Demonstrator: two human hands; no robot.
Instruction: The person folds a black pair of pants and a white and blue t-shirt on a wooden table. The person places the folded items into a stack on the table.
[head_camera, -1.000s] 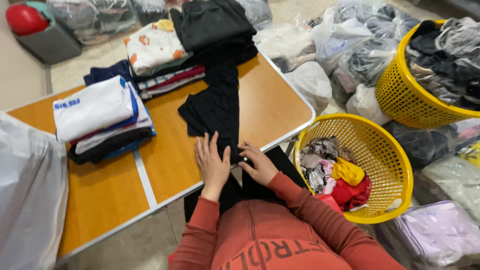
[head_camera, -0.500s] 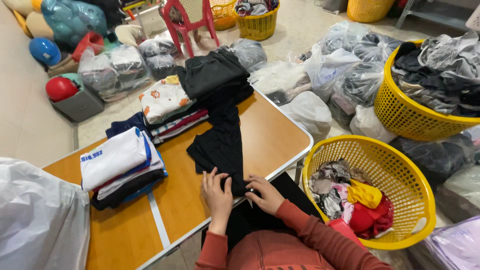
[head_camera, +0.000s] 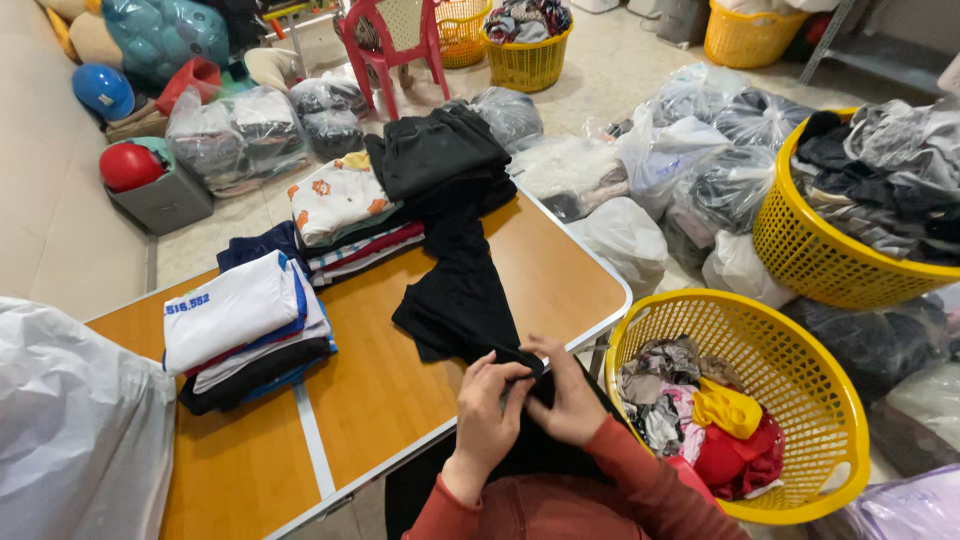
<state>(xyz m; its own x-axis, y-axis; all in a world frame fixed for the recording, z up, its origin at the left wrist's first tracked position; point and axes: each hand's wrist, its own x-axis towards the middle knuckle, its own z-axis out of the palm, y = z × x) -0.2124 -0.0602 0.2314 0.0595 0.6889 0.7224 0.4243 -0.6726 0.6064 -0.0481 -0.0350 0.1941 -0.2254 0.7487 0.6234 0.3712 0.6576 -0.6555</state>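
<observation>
Your left hand and right hand meet at the near edge of the wooden table, fingers pressed together, pinching the black garment. That garment runs from your hands diagonally up the tabletop and drapes over the near edge into your lap. To the left sits a folded stack topped by a white shirt; bare wood lies between it and the black garment. Farther back, another folded pile lies beside dark folded clothes at the far edge. Just right of the table corner stands a yellow basket holding mixed clothes. A white plastic bag covers the table's left end.
</observation>
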